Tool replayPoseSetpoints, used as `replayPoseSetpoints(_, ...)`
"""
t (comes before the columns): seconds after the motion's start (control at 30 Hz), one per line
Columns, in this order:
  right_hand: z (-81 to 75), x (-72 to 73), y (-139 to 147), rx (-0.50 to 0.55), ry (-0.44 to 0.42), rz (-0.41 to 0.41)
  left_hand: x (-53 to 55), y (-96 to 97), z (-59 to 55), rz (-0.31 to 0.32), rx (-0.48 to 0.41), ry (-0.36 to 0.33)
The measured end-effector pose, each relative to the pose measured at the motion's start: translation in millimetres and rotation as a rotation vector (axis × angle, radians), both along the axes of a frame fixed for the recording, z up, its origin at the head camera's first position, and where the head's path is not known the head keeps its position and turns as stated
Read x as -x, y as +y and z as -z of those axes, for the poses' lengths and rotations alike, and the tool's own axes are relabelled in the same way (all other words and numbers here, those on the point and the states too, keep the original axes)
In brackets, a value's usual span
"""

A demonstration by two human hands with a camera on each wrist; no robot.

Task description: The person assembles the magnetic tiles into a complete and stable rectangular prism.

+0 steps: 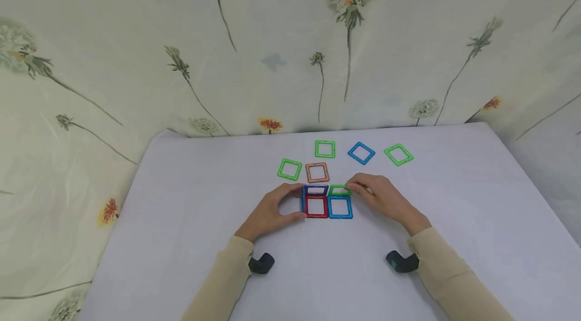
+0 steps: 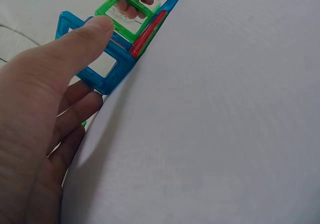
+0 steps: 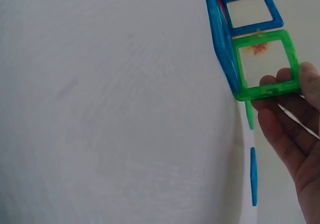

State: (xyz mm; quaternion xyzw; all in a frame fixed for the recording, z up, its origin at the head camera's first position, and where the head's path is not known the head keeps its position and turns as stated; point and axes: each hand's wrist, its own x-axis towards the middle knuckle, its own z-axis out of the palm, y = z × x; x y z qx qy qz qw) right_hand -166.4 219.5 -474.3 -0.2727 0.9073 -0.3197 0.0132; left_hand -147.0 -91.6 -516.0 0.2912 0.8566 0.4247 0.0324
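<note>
A red square magnetic tile (image 1: 316, 215) and a blue one (image 1: 340, 216) lie flat, edge to edge. Along the red tile's left side stands another blue tile (image 2: 93, 78); my left hand (image 1: 271, 212) holds it between thumb and fingers, the thumb at its near edge. A dark blue tile (image 3: 277, 16) stands along the red tile's back edge. Beside it, at the back of the flat blue tile, a green tile (image 3: 270, 90) is upright, its outer edge pinched by my right hand (image 1: 381, 196). Whether the green tile's lower edge touches the flat blue tile everywhere is too small to tell.
Behind the joined tiles lie several loose squares: an orange tile (image 1: 317, 180), a green tile (image 1: 288, 178) left of it, and another green tile (image 1: 325, 156), a blue tile (image 1: 353, 148) and a third green tile (image 1: 391, 156) farther back. A flower-patterned cloth (image 1: 272, 84) rises behind the white table (image 1: 204, 175).
</note>
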Motion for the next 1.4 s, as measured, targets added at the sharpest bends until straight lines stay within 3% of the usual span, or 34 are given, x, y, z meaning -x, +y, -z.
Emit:
replayPoseSetpoints(0.8,6.5,0.4,-2.0,0.025,0.006,-0.001,-0.8,-0.2,0.6,-0.007,0.029,-0.002)
replayPoseSetpoints(1.07,7.1,-0.8,-4.2,0.033,-0.038,0.032,-1.4,-1.0,1.0,-0.001,0.041,0.018)
replayPoseSetpoints(1.4,12.2,-1.3,-4.4,0.058,-0.123,0.067,-1.9,-1.0,0.8,-0.01,0.043,-0.006)
